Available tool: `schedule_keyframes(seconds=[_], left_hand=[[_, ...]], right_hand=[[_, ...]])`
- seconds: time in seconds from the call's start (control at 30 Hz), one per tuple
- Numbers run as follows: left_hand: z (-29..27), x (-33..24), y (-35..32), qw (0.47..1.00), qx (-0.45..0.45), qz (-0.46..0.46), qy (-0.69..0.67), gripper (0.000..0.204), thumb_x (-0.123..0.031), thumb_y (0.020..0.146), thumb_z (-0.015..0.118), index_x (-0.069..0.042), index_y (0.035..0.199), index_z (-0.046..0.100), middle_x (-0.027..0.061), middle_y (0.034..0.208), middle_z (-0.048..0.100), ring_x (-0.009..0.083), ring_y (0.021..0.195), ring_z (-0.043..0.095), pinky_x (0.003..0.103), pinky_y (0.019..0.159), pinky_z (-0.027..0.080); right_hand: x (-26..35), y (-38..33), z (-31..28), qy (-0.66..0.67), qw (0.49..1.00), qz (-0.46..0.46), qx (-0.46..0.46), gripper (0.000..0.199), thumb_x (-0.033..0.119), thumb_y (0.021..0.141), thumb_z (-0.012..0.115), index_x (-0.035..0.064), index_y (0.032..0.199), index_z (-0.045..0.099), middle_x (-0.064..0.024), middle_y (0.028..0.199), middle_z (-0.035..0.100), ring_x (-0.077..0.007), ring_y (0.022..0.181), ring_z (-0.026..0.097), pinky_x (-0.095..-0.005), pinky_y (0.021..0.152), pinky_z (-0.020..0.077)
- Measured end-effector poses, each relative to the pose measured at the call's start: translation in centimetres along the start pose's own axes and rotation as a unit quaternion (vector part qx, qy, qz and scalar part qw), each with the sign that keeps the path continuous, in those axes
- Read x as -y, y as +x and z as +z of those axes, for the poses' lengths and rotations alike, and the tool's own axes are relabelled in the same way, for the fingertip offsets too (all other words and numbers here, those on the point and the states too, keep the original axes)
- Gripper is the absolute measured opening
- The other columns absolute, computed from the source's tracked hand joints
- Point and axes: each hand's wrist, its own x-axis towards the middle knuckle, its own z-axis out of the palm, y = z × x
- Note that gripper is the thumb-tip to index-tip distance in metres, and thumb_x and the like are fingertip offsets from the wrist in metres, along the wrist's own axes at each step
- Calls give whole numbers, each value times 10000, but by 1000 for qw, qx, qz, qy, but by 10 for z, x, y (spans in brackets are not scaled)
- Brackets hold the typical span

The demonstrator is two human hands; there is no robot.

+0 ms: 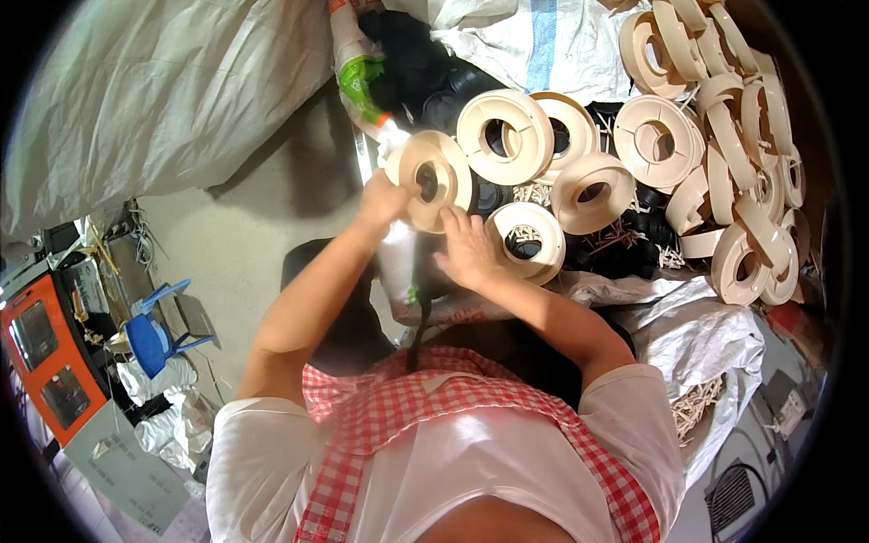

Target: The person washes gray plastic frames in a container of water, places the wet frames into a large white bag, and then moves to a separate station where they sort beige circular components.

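Observation:
In my left hand (387, 201) is a beige plastic ring (453, 169), a flanged round part with a hole in its middle. My fingers close on its near left side, and their tips reach toward the hole. My right hand (469, 249) is at the ring's near right edge, fingertips at the rim and thumb held apart. Just right of that hand lies another beige ring (545, 262), with small pale sticks showing through its hole. More flanged rings (507, 136) lie beyond, over black round parts (444, 109).
Many beige rings (747, 262) pile up on the right. White woven sacks (493, 36) lie at the back and at the lower right, one holding small pale sticks (697, 407). A large white sack (163, 100) fills the upper left. A blue stool (152, 344) and an orange-framed machine (50, 353) stand left.

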Motion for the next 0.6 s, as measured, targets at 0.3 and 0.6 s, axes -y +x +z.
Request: schedule_keyframes(seconds=[0.3, 0.6], left_hand=[[5, -50, -37, 964, -146, 213, 58, 531, -410, 658, 694, 24, 933, 558, 168, 832, 638, 228, 764, 633, 309, 696, 483], [-46, -39, -61, 941, -136, 247, -188, 729, -368, 670, 751, 84, 1122, 402, 143, 962, 562, 192, 834, 576, 310, 713, 483]], right_hand=[[-10, -23, 4, -149, 950, -140, -235, 668, -70, 662, 536, 31, 1292, 339, -207, 1320, 331, -374, 768, 564, -445, 697, 458], [18, -44, -7, -154, 916, -106, -356, 662, -5, 711, 558, 40, 1326, 315, -229, 1285, 408, -407, 1030, 501, -431, 840, 439]])
